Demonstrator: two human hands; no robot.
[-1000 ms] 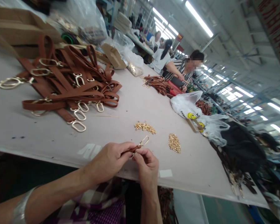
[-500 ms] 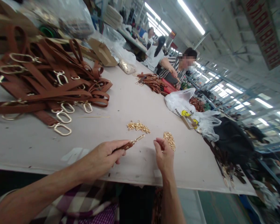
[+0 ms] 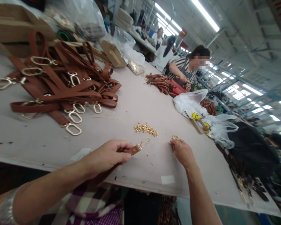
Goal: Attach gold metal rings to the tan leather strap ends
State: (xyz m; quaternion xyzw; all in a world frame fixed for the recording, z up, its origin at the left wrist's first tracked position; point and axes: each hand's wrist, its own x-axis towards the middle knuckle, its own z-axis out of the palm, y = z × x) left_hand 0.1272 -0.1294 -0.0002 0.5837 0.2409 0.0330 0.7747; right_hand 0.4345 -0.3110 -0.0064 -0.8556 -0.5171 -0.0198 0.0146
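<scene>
My left hand is closed around the end of a brown leather strap, pinching it between thumb and fingers. From that end an oval gold ring clasp sticks out to the right. The rest of the strap runs down below the hand toward the table edge. My right hand is over a small pile of gold metal fittings, fingertips bent together and touching it. Whether a piece is between them is hidden. A second pile of gold fittings lies between the hands, farther back.
Brown straps with gold clasps are heaped on the left of the table. White plastic bags and a black bag lie on the right. Across the table a person in a striped top works beside more straps.
My right hand has moved right and onto the small gold pile, covering part of it. The strap end in my left hand has turned, showing its flat face. The view has shifted.
</scene>
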